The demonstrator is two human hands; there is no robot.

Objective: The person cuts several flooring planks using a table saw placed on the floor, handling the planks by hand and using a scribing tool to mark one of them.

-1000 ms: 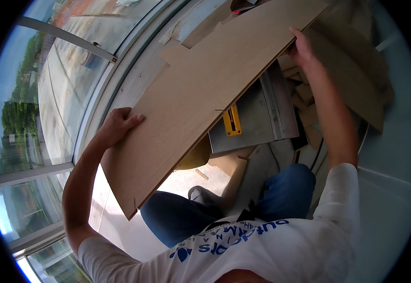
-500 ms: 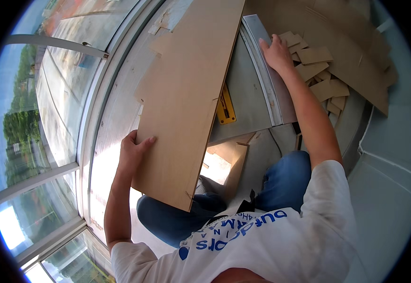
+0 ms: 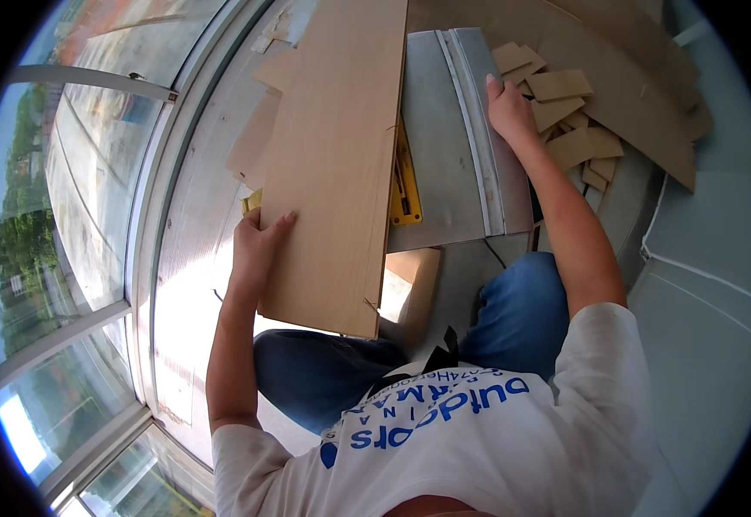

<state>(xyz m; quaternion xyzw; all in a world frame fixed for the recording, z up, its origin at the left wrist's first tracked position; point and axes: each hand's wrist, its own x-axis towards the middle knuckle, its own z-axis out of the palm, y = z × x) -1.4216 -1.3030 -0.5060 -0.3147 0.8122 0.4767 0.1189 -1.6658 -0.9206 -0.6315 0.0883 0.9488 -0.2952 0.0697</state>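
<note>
A long thin brown wooden board (image 3: 332,181) lies over the left part of a grey metal saw table (image 3: 444,164) and reaches toward my knees. My left hand (image 3: 257,246) grips its left edge near the close end, thumb on top and fingers hidden beneath. On the table, right beside the board's edge, a yellow slotted insert (image 3: 406,185) shows in part. My right hand (image 3: 511,110) is closed on the metal fence (image 3: 483,129) along the table's right side. Its fingertips are partly out of sight.
Small board offcuts (image 3: 573,112) lie piled to the right of the fence, against a large brown sheet (image 3: 634,95). Long windows (image 3: 91,198) run along the left. More board pieces (image 3: 255,138) lie under the board's left side. My bent knees (image 3: 513,302) are close to the saw table.
The board has turned straighter, and its near end has moved away from me and slightly right. More of the saw table shows. My left hand moved with the board; my right hand stays at the fence.
</note>
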